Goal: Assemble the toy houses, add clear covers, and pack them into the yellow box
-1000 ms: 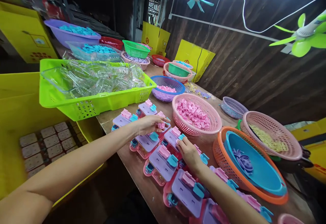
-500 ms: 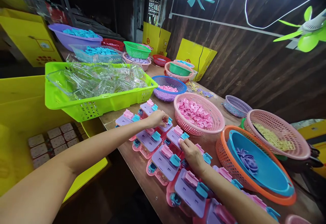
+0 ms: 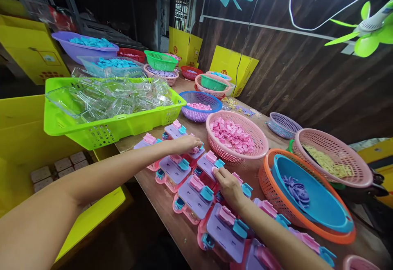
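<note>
Rows of toy pieces with purple plates, pink clips, blue clips and pink bases stand on the table, one of them a near purple-topped toy piece. My left hand is at a unit in the far part of the rows, its fingers closed and pointing down; what they grip is hidden. Closer to me, my right hand has its fingers curled at the right edge of another purple-topped unit. Its fingertips are pressed together, and what is in them I cannot make out.
A pink basket of pink clips stands beyond the rows. At left is a lime-green crate of clear plastic parts. An orange basket with a blue bowl stands right, and a yellow box lies below the table edge.
The view has shifted slightly, so most things sit a little further left. My left hand has tilted lower over its unit. My right hand stays at the same unit.
</note>
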Tool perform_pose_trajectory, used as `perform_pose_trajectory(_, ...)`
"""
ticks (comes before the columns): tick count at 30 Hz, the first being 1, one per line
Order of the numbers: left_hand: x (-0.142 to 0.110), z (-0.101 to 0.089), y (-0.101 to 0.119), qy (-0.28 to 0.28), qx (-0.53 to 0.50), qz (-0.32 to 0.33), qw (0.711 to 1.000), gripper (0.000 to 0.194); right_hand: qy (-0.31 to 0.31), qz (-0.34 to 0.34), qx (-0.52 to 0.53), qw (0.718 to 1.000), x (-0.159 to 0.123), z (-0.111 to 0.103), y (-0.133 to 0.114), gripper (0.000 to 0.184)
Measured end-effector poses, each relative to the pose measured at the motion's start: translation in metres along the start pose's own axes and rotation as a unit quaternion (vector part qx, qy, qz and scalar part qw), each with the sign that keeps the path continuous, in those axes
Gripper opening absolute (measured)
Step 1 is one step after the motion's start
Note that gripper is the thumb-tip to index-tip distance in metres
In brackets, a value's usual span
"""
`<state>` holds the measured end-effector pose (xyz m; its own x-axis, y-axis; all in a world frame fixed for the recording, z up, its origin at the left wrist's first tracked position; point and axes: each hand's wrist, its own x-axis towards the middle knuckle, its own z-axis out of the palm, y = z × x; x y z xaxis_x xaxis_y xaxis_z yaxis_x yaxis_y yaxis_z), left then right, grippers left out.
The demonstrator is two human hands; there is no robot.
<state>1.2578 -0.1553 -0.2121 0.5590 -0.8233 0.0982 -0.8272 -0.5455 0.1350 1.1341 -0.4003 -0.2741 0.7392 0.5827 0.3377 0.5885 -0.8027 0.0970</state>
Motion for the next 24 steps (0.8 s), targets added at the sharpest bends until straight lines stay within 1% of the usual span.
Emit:
perform_pose_trajectory(3, 0.001, -0.003, -0.003, -0.012, 0.012, 0.011, 1.000, 0.012, -0.012, -0.004, -0.029, 1.000, 0.000, -0.005, -0.001, 0.024)
perform_pose_trajectory(6, 0.004, -0.002, -0.005, -0.024, 0.026, 0.021, 0.999, 0.006, -0.028, 0.031, -0.024, 0.999, 0.004, -0.012, -0.002, 0.020)
perform_pose_trajectory(8, 0.006, 0.001, -0.004, -0.033, 0.033, 0.027, 0.999, 0.010, -0.041, 0.040, -0.021, 0.998, 0.007, -0.016, -0.003, 0.018)
perform_pose_trajectory(11, 0.009, 0.003, 0.000, -0.047, 0.041, 0.029, 0.998, 0.013, -0.065, 0.017, -0.019, 0.998, 0.010, -0.022, -0.003, 0.019)
perform_pose_trajectory(15, 0.009, 0.003, 0.007, -0.053, 0.050, 0.003, 0.997, 0.018, -0.076, 0.013, -0.011, 0.997, 0.010, -0.026, -0.002, 0.023)
perform_pose_trajectory(20, -0.003, 0.005, 0.012, -0.043, 0.037, -0.031, 0.998, 0.018, -0.071, 0.007, -0.019, 0.997, 0.007, -0.023, 0.000, 0.024)
perform_pose_trajectory(24, -0.018, 0.009, 0.016, -0.007, -0.008, -0.040, 0.999, 0.020, -0.059, -0.003, -0.017, 0.998, 0.007, -0.018, 0.001, 0.023)
